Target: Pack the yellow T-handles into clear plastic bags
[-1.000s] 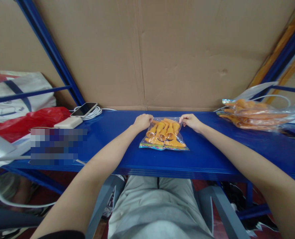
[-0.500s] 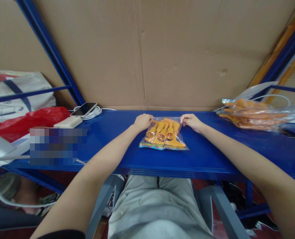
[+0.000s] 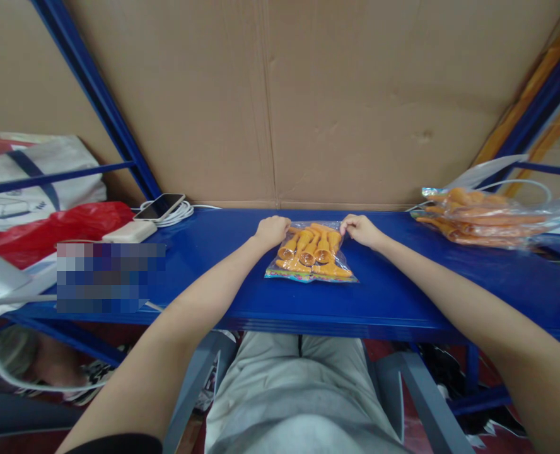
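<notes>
Hands pinching bag corners

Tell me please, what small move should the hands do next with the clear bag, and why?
Probably slide the fingers along the far edge toward each other: left hand and right hand pinch the far corners of the bag of orange pieces, flat on the blue table.

A clear plastic bag lies flat on a blue shelf, near its back edge — packed with orange, trumpet-shaped plastic pieces lying side by side. A colourful printed strip runs along the bag's near edge.
</notes>
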Demonstrator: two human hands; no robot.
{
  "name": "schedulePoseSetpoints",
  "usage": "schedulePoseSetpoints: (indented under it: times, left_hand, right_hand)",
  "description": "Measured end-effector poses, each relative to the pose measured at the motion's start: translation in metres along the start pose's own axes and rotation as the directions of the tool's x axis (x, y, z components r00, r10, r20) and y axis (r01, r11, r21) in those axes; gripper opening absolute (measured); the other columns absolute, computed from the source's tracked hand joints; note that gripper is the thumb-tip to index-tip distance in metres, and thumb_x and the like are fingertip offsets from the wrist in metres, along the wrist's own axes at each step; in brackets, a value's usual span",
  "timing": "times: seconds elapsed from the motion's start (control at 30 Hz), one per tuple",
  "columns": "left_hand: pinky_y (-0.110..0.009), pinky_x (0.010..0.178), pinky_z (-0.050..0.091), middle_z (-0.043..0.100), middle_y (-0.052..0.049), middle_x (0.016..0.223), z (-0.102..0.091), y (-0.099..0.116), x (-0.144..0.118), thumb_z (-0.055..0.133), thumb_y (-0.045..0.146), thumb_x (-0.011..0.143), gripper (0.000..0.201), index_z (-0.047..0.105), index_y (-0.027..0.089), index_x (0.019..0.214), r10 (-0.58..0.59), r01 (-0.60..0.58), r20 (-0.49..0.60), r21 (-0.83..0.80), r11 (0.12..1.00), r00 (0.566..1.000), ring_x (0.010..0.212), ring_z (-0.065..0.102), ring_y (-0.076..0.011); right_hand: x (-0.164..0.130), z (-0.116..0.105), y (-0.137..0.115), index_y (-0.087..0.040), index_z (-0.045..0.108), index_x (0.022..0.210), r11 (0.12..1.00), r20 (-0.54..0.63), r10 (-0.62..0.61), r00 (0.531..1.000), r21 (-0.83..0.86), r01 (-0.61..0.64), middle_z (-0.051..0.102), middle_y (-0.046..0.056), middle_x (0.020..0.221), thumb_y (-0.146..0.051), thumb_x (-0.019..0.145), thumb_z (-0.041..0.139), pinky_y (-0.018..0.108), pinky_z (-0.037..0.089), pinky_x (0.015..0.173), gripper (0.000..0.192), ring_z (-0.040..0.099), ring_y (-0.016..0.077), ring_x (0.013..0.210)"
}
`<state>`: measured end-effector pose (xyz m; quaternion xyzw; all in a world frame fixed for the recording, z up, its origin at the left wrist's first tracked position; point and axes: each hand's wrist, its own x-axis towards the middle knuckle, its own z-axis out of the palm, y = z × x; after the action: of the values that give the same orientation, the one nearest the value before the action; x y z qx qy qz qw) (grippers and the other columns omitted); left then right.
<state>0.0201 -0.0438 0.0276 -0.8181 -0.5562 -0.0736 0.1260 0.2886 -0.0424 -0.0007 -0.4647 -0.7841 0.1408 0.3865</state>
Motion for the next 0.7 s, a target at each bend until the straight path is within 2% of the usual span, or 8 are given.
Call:
schedulePoseSetpoints:
  times: [0.17,0.3,0.37,0.47,0.6,0.7]
  left_hand:
    - [-0.031,0.079,0.051,0.073,-0.009,0.100,0.000,0.001,0.000,0.049,0.010,0.078,0.027,0.072,0.020,0.089,0.023,-0.023,-0.001,-0.008,1.000,1.000,0.099,0.067,-0.0249]
    - [-0.029,0.080,0.051,0.074,-0.008,0.102,0.002,-0.002,0.000,0.048,0.008,0.077,0.030,0.072,0.021,0.090,0.047,-0.047,-0.028,-0.011,0.999,0.999,0.099,0.068,-0.0230]
    - [-0.028,0.080,0.051,0.074,-0.007,0.102,0.004,-0.004,0.001,0.047,0.007,0.077,0.031,0.072,0.021,0.089,0.066,-0.067,-0.047,-0.013,0.998,0.997,0.098,0.068,-0.0222]
    - [-0.026,0.080,0.052,0.074,-0.006,0.102,0.007,-0.005,0.003,0.046,0.006,0.077,0.032,0.072,0.020,0.089,0.111,-0.114,-0.086,-0.025,0.993,0.990,0.097,0.068,-0.0208]
    - [-0.027,0.085,0.052,0.074,-0.007,0.105,0.010,-0.003,0.004,0.044,0.005,0.079,0.036,0.073,0.018,0.095,0.200,-0.207,-0.116,-0.044,0.977,0.973,0.099,0.068,-0.0203]
    - [-0.029,0.087,0.052,0.073,-0.008,0.107,0.011,-0.003,0.005,0.043,0.004,0.079,0.038,0.073,0.017,0.097,0.241,-0.249,-0.113,-0.064,0.966,0.964,0.100,0.068,-0.0206]
  right_hand:
    - [-0.001,-0.002,-0.007,-0.020,0.059,0.055,0.996,0.047,-0.055,0.997,-0.074,0.058,0.056,0.002,0.069,-0.007,0.068,0.041,0.031,0.046,0.082,0.026,0.054,0.0151,0.073]
    - [-0.004,-0.004,-0.018,-0.019,0.060,0.057,0.995,0.080,0.001,0.997,-0.101,0.007,0.058,0.004,0.072,-0.015,0.075,0.041,0.029,0.045,0.078,0.026,0.055,0.0160,0.075]
    - [-0.006,-0.003,-0.024,-0.018,0.059,0.058,0.992,0.073,0.053,0.996,-0.115,-0.045,0.059,0.005,0.071,-0.023,0.081,0.041,0.028,0.044,0.072,0.030,0.055,0.0156,0.071]
    - [-0.010,0.000,-0.031,-0.018,0.053,0.053,0.977,0.021,0.127,0.992,-0.175,-0.121,0.055,0.003,0.060,-0.045,0.086,0.043,0.027,0.038,0.060,0.044,0.050,0.0139,0.061]
    - [-0.012,0.000,-0.033,-0.020,0.039,0.043,0.938,-0.009,0.213,0.977,-0.277,-0.207,0.038,-0.001,0.044,-0.070,0.079,0.046,0.027,0.025,0.050,0.062,0.038,0.0109,0.050]
    - [-0.010,-0.003,-0.032,-0.021,0.038,0.042,0.931,0.024,0.224,0.974,-0.301,-0.207,0.038,-0.001,0.044,-0.075,0.073,0.051,0.027,0.025,0.049,0.064,0.039,0.0107,0.050]
